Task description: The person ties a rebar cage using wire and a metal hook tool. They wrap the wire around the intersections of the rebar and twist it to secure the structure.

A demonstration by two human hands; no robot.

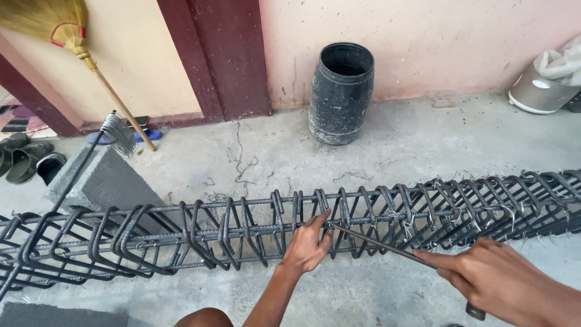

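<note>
I see a long rebar cage lying on the concrete floor, running from the left edge of the view to the right edge; it is built of straight ribbed bars with many bent stirrups looped around them. Toward the right the stirrups sit close together and carry pale wire ties, while toward the left they are spaced wider and lean at slight angles.

My left hand is at the near side of the cage around its middle, its fingers curled on a stirrup and a lower bar, gripping the steel. My right hand is lower right, clenched around the handle of a thin metal tying tool, with the index finger laid along the shaft. The tool's tip reaches the cage just beside my left fingertips.

At the left, the cage rests against a grey concrete block, and a bundle of thin wire sticks up just behind it. A straw broom leans on the wall at upper left, with sandals on the floor below. A black plastic barrel stands against the pink wall behind the cage. A pale round pot with cloth on it sits at far right.
</note>
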